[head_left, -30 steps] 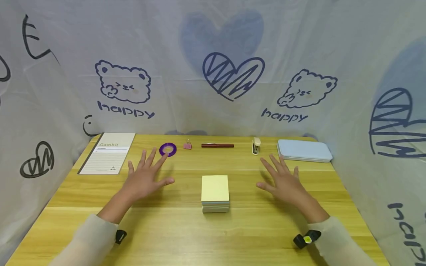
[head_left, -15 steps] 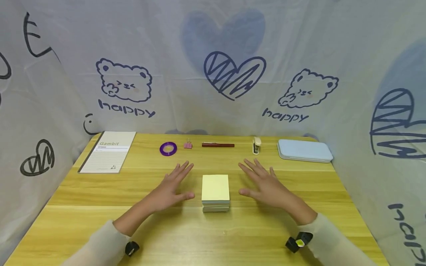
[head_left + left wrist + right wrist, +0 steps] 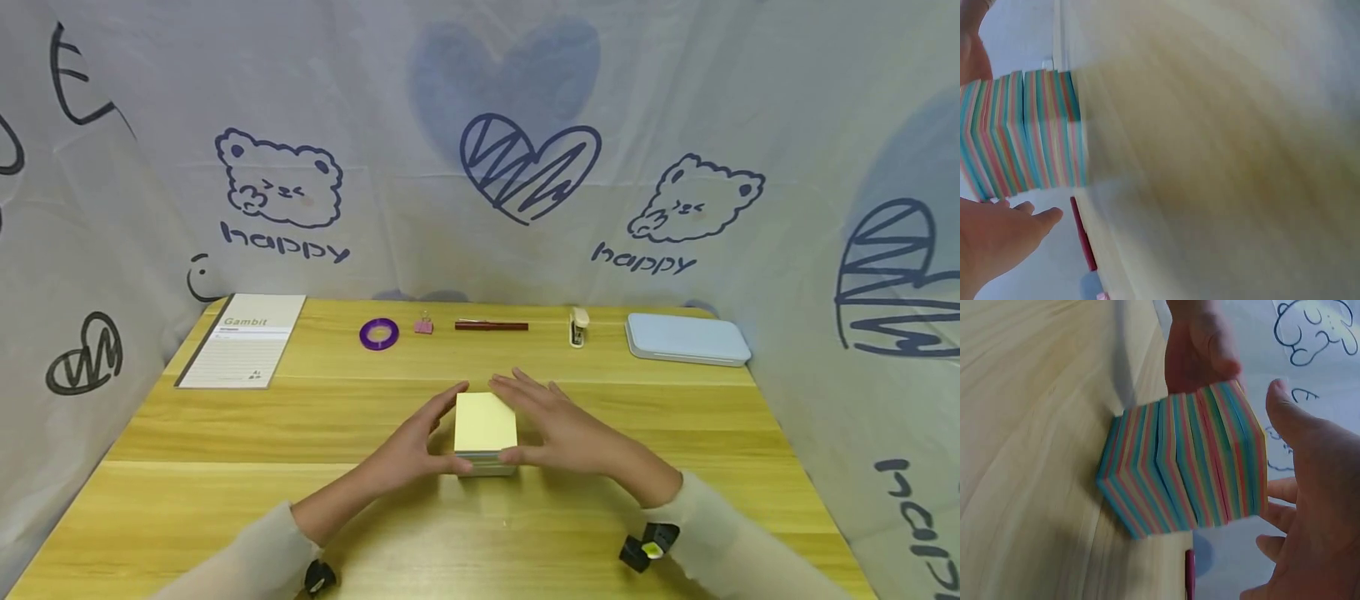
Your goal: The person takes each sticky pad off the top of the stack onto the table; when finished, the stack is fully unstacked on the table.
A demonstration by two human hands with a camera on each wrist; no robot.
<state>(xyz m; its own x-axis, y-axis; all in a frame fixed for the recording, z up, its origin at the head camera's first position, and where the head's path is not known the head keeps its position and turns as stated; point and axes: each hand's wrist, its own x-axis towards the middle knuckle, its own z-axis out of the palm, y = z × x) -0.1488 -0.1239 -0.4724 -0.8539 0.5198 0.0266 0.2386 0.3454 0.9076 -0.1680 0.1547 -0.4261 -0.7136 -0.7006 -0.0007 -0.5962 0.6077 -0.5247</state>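
Note:
A square stack of sticky notes (image 3: 485,423) stands on the table with a pale yellow sheet on top. The wrist views reveal its striped sides of blue, pink and yellow layers, slightly uneven. My left hand (image 3: 412,446) surrounds its left side, thumb at the front corner and fingers toward the back. On the other side is my right hand (image 3: 566,429), its fingertips over the back right corner and thumb by the front face. Gaps show between the stack and parts of the left hand (image 3: 1004,240) in the left wrist view, and the right thumb (image 3: 1285,403) in the right wrist view.
Along the wooden table's (image 3: 247,450) back lie a notebook (image 3: 243,342), purple tape roll (image 3: 378,334), pink binder clip (image 3: 423,326), dark red pen (image 3: 491,326), small stapler (image 3: 578,327) and light blue case (image 3: 687,338). Printed cloth (image 3: 420,208) hangs behind.
Both hands have come inward from wide apart, the left moving right and the right moving left, to either side of the sticky-note stack. The stack stays in place.

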